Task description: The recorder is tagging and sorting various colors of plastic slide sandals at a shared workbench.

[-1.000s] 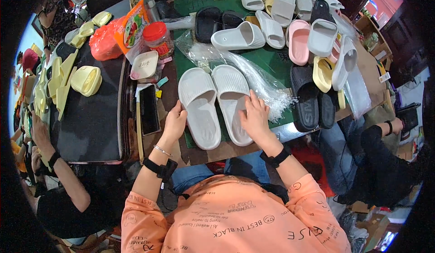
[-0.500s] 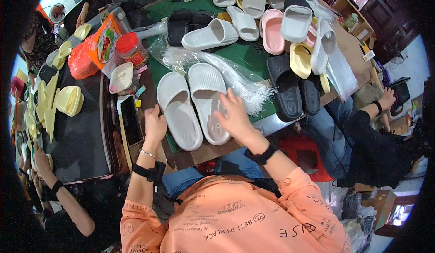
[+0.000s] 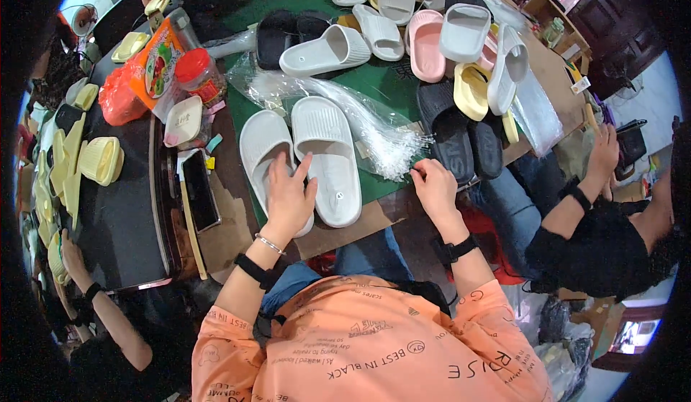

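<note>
Side by side on the green mat lie two light grey slide slippers, the left slipper (image 3: 263,134) and the right slipper (image 3: 335,164), toe straps pointing away from me. My left hand (image 3: 289,197) rests over the left slipper, its fingers spread toward the inner edges of the pair. At the white, beaded end of a bundle of clear plastic strands (image 3: 371,139), my right hand (image 3: 437,190) has its fingertips pinched together. Whatever may be between those fingertips is too small to make out. The bundle lies partly in a clear bag behind the slippers.
Grey, pink, yellow and black slippers, including a pink slipper (image 3: 427,46), pile up at the back right. On the left stand a red-lidded jar (image 3: 198,74), an orange packet (image 3: 162,60) and a phone (image 3: 201,190). Co-workers' hands, one a right-side hand (image 3: 603,154), flank the table.
My left hand has moved from beside the left slipper onto it. My right hand has left the right slipper for the strand bundle's end, and its fingers have closed.
</note>
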`<state>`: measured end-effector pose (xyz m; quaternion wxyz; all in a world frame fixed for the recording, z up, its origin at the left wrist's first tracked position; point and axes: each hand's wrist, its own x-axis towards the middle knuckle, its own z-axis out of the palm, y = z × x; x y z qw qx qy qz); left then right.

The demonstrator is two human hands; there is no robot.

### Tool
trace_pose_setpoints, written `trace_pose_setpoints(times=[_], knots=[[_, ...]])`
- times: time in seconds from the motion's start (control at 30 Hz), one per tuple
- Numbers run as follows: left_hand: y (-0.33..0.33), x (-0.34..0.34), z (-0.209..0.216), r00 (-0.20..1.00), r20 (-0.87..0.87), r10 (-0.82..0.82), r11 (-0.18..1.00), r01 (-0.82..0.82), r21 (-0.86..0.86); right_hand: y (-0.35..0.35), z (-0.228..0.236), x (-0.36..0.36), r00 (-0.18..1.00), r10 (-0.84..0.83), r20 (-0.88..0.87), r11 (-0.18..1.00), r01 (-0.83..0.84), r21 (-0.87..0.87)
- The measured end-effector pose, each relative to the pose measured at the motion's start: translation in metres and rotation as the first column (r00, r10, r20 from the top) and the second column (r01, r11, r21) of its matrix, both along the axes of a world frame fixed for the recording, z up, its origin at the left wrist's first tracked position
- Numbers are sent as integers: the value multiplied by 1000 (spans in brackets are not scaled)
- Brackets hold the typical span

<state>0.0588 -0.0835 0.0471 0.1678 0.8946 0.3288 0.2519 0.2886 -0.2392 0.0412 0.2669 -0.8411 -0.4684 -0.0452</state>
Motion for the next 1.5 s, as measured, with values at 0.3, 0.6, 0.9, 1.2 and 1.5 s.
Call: trace_pose_setpoints(times=[0.3, 0.6, 0.9, 1.2, 1.5], knots=[[1, 3, -13, 994, -99, -38, 998, 42, 39, -57, 81, -1, 962, 17, -271, 993, 15, 113], [14, 0, -26, 983, -178, -41, 999, 42, 1, -112, 218, -32, 489, 807, -332, 408, -53, 911], [10, 5, -23, 977, -207, -58, 998, 62, 16, -91, 233, -66, 543, 801, -253, 404, -178, 897], [-32, -6, 47, 802, 593, -67, 898, 307, -315, 1, 159, -100, 806, 582, -111, 807, -554, 206], [-47, 5, 63, 811, 573, -117, 752, 450, -482, 29, 139, -97, 870, 462, -172, 887, -450, 105]])
